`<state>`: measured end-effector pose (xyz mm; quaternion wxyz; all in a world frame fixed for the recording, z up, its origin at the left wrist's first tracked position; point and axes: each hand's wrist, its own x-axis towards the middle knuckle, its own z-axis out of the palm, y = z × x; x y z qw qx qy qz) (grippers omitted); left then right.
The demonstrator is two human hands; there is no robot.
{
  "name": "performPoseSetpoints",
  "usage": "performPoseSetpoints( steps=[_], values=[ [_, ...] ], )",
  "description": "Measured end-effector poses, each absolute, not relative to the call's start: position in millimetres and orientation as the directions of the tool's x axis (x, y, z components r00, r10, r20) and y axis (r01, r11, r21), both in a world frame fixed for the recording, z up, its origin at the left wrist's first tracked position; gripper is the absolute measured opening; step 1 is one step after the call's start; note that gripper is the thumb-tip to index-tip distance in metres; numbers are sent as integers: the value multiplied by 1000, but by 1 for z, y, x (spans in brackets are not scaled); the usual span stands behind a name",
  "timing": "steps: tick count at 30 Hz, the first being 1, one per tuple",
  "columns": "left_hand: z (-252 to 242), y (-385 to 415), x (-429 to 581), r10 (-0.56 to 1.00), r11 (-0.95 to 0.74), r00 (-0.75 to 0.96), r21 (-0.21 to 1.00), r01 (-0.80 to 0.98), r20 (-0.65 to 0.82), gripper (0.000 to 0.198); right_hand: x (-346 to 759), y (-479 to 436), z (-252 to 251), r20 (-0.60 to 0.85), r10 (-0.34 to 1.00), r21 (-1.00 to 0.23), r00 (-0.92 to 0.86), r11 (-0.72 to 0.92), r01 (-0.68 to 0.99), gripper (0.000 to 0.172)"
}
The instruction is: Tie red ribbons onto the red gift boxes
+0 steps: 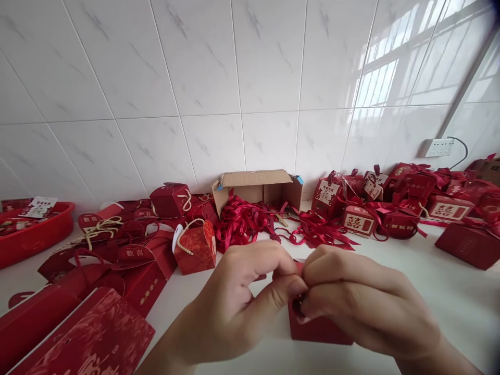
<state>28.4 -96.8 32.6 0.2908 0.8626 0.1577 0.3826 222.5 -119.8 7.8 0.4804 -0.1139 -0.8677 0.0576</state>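
Above a small red gift box (pixel 322 333) on the white counter, my left hand (pixel 250 307) and my right hand (pixel 363 302) meet fingertip to fingertip. Thumb and fingers of both hands are pinched together at the top of the box. A bit of dark red material shows between the fingertips, but what it is stays mostly hidden. My hands cover most of the box's upper part. Just behind them lies a tangled heap of dark red ribbons (pixel 244 221), with more loose ribbons (pixel 322 229) to its right.
An open cardboard carton (pixel 255 179) stands against the tiled wall. Red boxes with ribbons (pixel 359 221) crowd the right side. To the left are an orange-red box with a rope handle (pixel 197 252), flat red cartons (pixel 97 333) and a red plastic basin (pixel 42 237).
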Motion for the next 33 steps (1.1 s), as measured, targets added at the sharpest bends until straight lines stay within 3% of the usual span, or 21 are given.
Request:
performPoseSetpoints(
  steps=[4, 9, 13, 19, 23, 26, 31, 33],
  values=[
    [37, -101, 20, 578, -694, 671, 712, 105, 465, 21, 221, -114, 13, 866, 208, -200, -455, 978, 67, 16],
    [40, -105, 16, 571, -710, 667, 695, 109, 479, 12, 219, -113, 14, 860, 264, -266, -437, 962, 58, 11],
    [38, -105, 19, 600, -696, 654, 703, 145, 460, 7, 218, -112, 12, 867, 288, -335, -406, 941, -47, 7],
    [32, -103, 22, 576, -681, 651, 731, 47, 495, 9, 217, -104, 10, 854, 340, -434, -395, 883, -178, 7],
    [31, -101, 23, 659, -573, 642, 815, 90, 392, 4, 215, -99, 9, 826, 370, -488, -425, 847, -211, 9],
    [31, -92, 26, 697, -495, 641, 862, 107, 321, 12, 220, -101, 13, 823, 398, -503, -404, 843, -193, 9],
    [13, -68, 39, 776, -499, 588, 792, 352, 228, 24, 247, -121, 17, 873, 454, -482, -180, 860, -166, 4],
    [2, -60, 48, 785, -495, 601, 737, 460, 151, 39, 259, -132, 10, 852, 500, -520, -155, 843, -135, 5]
  ],
)
